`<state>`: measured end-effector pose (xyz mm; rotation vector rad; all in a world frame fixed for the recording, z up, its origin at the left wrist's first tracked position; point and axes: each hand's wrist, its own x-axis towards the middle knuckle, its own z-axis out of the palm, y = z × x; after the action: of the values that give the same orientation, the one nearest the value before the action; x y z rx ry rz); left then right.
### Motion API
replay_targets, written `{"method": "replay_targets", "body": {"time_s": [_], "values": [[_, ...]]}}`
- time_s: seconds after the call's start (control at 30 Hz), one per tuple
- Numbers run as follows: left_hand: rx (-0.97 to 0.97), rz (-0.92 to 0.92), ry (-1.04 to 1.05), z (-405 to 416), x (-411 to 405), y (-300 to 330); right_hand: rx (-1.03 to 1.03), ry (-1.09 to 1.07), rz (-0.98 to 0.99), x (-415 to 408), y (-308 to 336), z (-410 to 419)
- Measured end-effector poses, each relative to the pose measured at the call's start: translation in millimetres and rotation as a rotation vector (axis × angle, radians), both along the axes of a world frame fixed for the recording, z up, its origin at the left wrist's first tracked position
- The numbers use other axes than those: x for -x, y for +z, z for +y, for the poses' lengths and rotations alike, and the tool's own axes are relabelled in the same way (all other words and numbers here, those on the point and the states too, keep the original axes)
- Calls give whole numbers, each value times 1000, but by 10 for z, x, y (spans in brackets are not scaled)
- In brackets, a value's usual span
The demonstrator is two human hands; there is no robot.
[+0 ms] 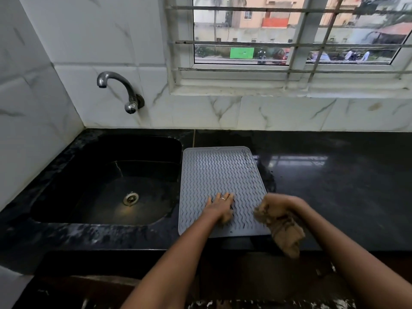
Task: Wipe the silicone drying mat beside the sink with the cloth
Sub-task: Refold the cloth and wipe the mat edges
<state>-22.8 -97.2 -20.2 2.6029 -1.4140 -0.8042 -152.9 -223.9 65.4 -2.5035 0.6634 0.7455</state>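
Silicone drying mat [220, 175] lying flat on the dark surface [334, 175], just right of the sink [107, 181]. We see the left hand [219, 208] resting on the mat's near half, fingers straight and spread, holding nothing. The right hand [278, 205], grip closed, clutches the bunched brown cloth [285, 233] at the mat's near right corner.

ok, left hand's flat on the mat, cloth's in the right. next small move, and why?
Probably bring the cloth left and down onto the mat to start a stroke. The right hand grips it bunched at the mat's near right edge, most of it hanging off over the counter. The left hand presses flat on the mat, seemingly steadying it. The far part is bare.
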Motion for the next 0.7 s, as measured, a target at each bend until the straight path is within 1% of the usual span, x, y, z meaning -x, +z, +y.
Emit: {"method": "replay_targets", "body": {"time_s": [0.07, 0.1, 0.17, 0.23, 0.3, 0.37, 0.47, 0.5, 0.53, 0.57, 0.63, 0.67, 0.7], "values": [[32, -37, -16, -32, 57, 12, 141, -150, -198, -51, -102, -42], [39, -46, -36, -68, 102, 3, 230, -174, -238, -45, -193, -16], [41, -56, -77, -148, 192, -27, 316, -166, -227, 26, -382, 39], [39, -60, -98, -191, 261, -55, 365, -93, -144, 135, -451, 72], [40, -55, -106, -198, 293, -80, 325, -27, -18, 210, -453, 53], [72, -61, -92, -215, 279, -87, 246, 33, 132, 225, -346, 12], [129, -49, -70, -225, 226, -34, 42, 140, 466, 163, -126, -61], [152, -28, -58, -240, 202, -20, -19, 183, 512, 144, -59, -106], [170, -3, -47, -264, 171, 19, -43, 195, 488, 105, 1, -160], [189, 19, -39, -298, 142, 45, -62, 154, 390, 68, 43, -214], [225, 28, -11, -382, 79, 88, -96, -7, 107, -43, 100, -335], [227, 25, 4, -421, 56, 116, -68, -73, -57, -124, 77, -400], [237, 10, 18, -474, 15, 105, 26, -108, -208, -213, 24, -461]]}}
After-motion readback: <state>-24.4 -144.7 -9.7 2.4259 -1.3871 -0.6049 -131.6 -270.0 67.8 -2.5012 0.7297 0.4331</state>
